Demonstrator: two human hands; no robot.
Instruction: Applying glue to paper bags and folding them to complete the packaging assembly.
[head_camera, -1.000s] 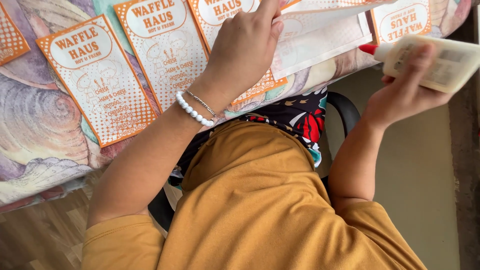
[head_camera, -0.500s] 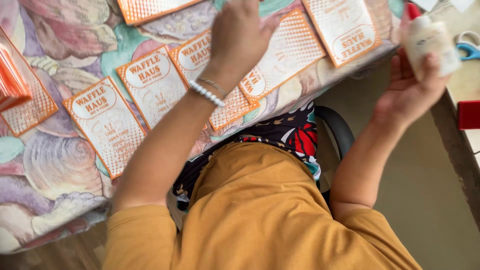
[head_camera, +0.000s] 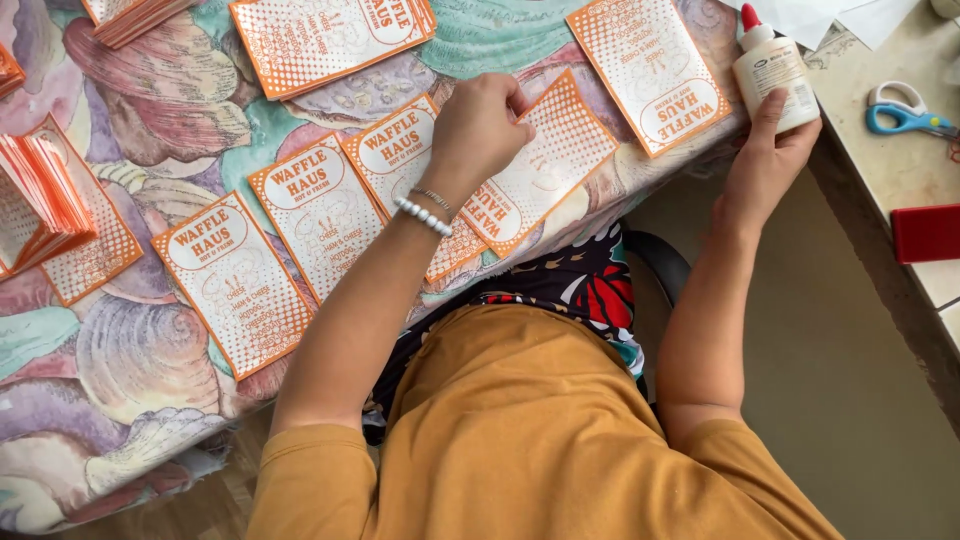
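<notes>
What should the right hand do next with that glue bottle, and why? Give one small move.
Probably let go of the glue bottle and bring the right hand over to the orange-and-white paper bag that the left hand presses down. The bottle stands upright on the table edge with its red cap on, and only one hand is on the bag.

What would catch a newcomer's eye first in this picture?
Most striking are the orange-and-white printed cards spread in rows over the shell-patterned tablecloth. At the centre, the left hand presses on one card. At the table's right edge, the right hand holds a white glue bottle with a red cap, with blue-handled scissors on the counter beyond.
</notes>
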